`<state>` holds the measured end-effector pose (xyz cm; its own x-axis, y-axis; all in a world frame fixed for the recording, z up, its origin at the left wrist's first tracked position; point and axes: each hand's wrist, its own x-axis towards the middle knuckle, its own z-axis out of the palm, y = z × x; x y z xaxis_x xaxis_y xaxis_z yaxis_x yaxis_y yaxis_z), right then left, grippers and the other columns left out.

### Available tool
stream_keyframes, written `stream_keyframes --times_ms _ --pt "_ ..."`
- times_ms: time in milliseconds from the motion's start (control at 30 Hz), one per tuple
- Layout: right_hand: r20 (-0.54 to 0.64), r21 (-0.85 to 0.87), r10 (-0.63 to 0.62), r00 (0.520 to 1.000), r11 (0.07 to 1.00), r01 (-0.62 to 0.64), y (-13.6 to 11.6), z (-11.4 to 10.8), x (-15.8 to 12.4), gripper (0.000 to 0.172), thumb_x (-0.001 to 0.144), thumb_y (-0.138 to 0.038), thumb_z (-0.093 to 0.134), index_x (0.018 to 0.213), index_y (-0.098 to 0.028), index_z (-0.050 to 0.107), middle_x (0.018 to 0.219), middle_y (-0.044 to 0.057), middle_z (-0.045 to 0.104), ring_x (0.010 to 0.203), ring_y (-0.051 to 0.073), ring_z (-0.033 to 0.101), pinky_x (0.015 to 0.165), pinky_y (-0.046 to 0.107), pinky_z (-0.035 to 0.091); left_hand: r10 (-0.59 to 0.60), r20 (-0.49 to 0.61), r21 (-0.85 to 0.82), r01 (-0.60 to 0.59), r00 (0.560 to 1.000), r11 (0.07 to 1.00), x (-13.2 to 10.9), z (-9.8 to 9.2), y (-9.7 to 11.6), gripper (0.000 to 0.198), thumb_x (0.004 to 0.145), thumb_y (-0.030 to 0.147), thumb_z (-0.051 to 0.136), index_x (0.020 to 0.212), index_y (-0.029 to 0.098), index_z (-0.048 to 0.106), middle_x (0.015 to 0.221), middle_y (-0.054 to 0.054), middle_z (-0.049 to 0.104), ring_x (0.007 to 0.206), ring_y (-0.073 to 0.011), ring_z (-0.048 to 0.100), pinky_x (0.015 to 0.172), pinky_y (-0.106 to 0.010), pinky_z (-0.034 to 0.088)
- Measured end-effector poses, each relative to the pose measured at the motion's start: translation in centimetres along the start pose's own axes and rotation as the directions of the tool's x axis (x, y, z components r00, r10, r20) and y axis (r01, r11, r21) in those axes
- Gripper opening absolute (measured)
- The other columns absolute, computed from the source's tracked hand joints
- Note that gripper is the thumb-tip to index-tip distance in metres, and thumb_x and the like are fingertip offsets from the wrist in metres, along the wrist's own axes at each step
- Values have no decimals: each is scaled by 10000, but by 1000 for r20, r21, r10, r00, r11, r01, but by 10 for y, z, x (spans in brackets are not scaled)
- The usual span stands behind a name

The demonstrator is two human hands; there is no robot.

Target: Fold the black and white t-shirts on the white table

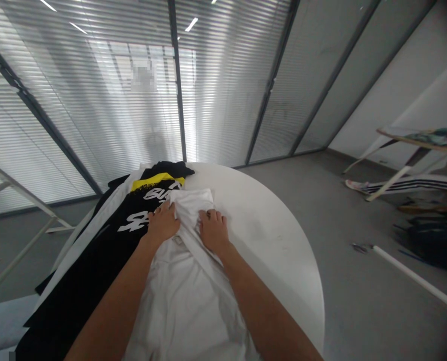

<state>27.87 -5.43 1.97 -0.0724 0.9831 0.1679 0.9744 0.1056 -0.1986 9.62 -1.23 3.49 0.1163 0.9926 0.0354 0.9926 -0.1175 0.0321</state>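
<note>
Pressing down flat, fingers unclenched, with left hand (163, 222) and right hand (212, 230) on folded top of white shirt (185, 296), lying on round table (276, 235) beside black shirt (95, 271). Seemingly folding midway; needing even pressure next along the crease.

An office room is suggested. It is walled by dark-framed glass partitions (223, 100) fitted with horizontal blinds, and strip lights (191, 23) are seen above a plain grey floor (358, 210).
</note>
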Motion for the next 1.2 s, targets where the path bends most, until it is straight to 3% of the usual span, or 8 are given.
stream_keyframes --times_ms 100,300,467,667,800,933,1100,1200 --pt "-60 -31 28 998 999 -30 0 12 -6 431 953 -344 374 1368 -263 452 1350 126 460 1196 277 391 998 467 271 37 -8 -66 -38 999 997 3 7 0 607 813 282 415 1409 163 419 1542 -123 294 1301 -361 413 1010 -562 363" --pt "-116 -128 94 989 986 -109 24 9 -21 439 954 -343 337 1360 -240 471 1291 132 512 1178 297 407 1034 538 195 258 -117 -210 -278 959 937 1 21 15 578 794 165 433 1366 81 458 1484 -159 391 1396 -239 318 1119 -382 316" --pt "-82 -220 87 993 970 -103 53 3 -25 467 939 -314 344 1382 -220 457 1315 142 502 1249 322 355 1046 557 184 305 -106 -241 -322 946 916 3 26 38 472 843 196 414 1291 118 544 1433 -154 459 1388 -246 333 1108 -410 333" --pt "-48 -294 127 991 946 -135 85 -5 -2 498 924 -190 318 1409 -131 410 1320 196 489 1212 308 390 1038 533 211 264 -128 -282 -290 956 914 19 15 76 520 839 248 486 1351 164 507 1448 -140 435 1338 -282 401 1072 -415 373" --pt "27 -215 168 985 964 -158 98 -22 22 516 944 -215 309 1459 -190 328 1362 192 452 1200 305 396 1013 527 234 408 -144 -222 -431 902 875 14 19 91 447 870 259 469 1309 279 551 1454 -51 448 1309 -246 428 1083 -417 356" --pt "69 -167 137 988 978 -124 90 -31 27 540 937 -254 352 1473 -215 304 1423 168 395 1242 324 351 1026 533 211 417 -94 -211 -427 904 879 12 31 88 421 907 271 404 1301 294 553 1425 -23 490 1339 -223 390 1112 -443 308" --pt "116 -41 43 992 998 -39 70 -20 -4 498 900 -243 387 1396 -235 429 1359 123 484 1215 268 423 981 436 320 392 -50 -249 -391 919 886 28 33 72 428 903 308 412 1314 316 531 1476 1 432 1393 -216 314 1126 -458 276" --pt "139 27 -29 990 999 26 70 -12 -21 538 878 -267 421 1414 -230 401 1388 99 477 1249 240 419 997 411 329 366 -15 -257 -358 930 898 40 32 62 430 911 303 386 1321 322 510 1497 9 400 1410 -225 285 1116 -509 272"
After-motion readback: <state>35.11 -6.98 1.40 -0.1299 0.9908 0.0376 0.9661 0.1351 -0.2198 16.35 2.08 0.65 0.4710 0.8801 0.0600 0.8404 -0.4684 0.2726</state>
